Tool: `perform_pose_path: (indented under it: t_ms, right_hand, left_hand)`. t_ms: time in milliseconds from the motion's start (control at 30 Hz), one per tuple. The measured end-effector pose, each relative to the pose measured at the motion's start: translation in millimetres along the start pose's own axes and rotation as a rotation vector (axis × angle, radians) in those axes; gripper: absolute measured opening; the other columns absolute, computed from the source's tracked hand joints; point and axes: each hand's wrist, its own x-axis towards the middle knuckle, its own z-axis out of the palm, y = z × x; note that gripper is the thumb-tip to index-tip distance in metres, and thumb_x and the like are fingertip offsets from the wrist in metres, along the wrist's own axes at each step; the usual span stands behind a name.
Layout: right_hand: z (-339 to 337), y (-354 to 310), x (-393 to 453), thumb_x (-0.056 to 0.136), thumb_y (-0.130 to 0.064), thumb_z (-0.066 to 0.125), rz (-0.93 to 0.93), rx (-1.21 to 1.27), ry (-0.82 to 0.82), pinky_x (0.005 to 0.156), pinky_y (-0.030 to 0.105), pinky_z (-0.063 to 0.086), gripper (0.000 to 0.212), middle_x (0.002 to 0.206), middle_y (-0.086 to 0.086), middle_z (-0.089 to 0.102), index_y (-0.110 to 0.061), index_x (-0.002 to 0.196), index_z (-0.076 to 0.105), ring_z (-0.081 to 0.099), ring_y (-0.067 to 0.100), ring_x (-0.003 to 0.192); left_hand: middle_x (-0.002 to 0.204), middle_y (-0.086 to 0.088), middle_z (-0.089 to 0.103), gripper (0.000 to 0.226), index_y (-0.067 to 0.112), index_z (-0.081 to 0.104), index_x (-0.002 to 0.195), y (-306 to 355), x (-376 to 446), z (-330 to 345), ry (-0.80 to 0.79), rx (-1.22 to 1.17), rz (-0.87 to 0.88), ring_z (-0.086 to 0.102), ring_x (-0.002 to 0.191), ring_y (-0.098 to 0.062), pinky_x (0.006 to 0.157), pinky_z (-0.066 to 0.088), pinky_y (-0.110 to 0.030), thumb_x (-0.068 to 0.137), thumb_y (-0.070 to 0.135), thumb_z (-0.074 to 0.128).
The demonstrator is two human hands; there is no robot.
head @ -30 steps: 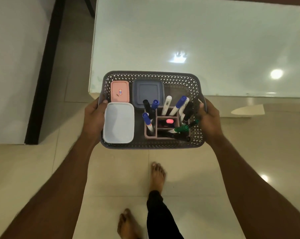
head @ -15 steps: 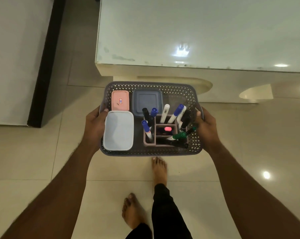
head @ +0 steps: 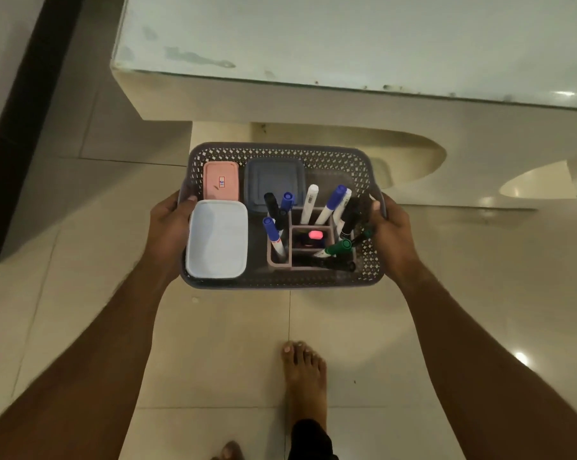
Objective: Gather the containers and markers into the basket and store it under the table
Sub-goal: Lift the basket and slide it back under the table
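A grey perforated basket (head: 280, 151) hangs in the air in front of the table edge, below the tabletop's level. My left hand (head: 169, 227) grips its left side and my right hand (head: 391, 232) grips its right side. Inside lie a white container (head: 217, 239), a pink container (head: 221, 180) and a dark blue-grey container (head: 274, 180). A pink divided holder (head: 280, 262) on the right holds several markers (head: 330, 205) with blue, black, white and green caps.
The glass-topped table (head: 347, 38) fills the upper view, with its cream base (head: 313, 104) behind the basket. A dark-edged wall panel (head: 25, 121) stands at the left. My bare feet (head: 302, 373) are on the tiled floor below the basket.
The basket has come off the tabletop's edge and gone down in front of the table. The view has dropped lower and both hands keep their grip.
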Motion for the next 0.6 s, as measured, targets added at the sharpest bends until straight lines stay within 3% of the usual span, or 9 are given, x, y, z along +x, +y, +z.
perform_pose_path:
  t_ms: [133, 333, 500, 600]
  right_hand:
    - [8, 25, 39, 0.110, -0.013, 0.044, -0.010, 0.023, 0.028, 0.075, 0.023, 0.060, 0.029, 0.098, -0.004, 0.079, -0.019, 0.115, 0.072, 0.076, 0.011, 0.094]
    - [17, 54, 86, 0.109, -0.011, 0.045, -0.074, 0.031, 0.035, 0.075, 0.024, 0.059, 0.028, 0.095, -0.004, 0.080, -0.007, 0.116, 0.071, 0.076, 0.011, 0.090]
    - [23, 68, 122, 0.106, -0.013, 0.050, -0.120, 0.038, 0.024, 0.091, 0.046, 0.061, 0.025, 0.106, 0.009, 0.078, -0.011, 0.114, 0.074, 0.075, 0.029, 0.103]
    - [26, 68, 138, 0.107, -0.011, 0.050, -0.142, 0.041, 0.047, 0.082, 0.028, 0.062, 0.025, 0.101, 0.001, 0.079, -0.011, 0.117, 0.073, 0.076, 0.014, 0.095]
  left_hand:
    - [0.100, 0.002, 0.079, 0.029, 0.010, 0.071, 0.122, -20, 43, 17, -0.015, 0.000, 0.054, 0.077, 0.084, -0.014, 0.066, 0.060, -0.023, 0.105, 0.016, 0.048]
    - [0.089, 0.001, 0.079, 0.025, 0.004, 0.072, 0.114, -40, 92, 35, -0.022, -0.022, 0.103, 0.076, 0.076, -0.016, 0.061, 0.059, -0.025, 0.102, 0.011, 0.052]
    - [0.092, 0.002, 0.080, 0.023, 0.010, 0.074, 0.112, -48, 123, 43, -0.038, -0.019, 0.154, 0.077, 0.080, -0.015, 0.064, 0.060, -0.026, 0.102, 0.016, 0.053]
    - [0.084, 0.005, 0.079, 0.023, 0.011, 0.074, 0.107, -49, 136, 48, -0.042, 0.003, 0.190, 0.075, 0.073, -0.011, 0.060, 0.058, -0.024, 0.103, 0.015, 0.052]
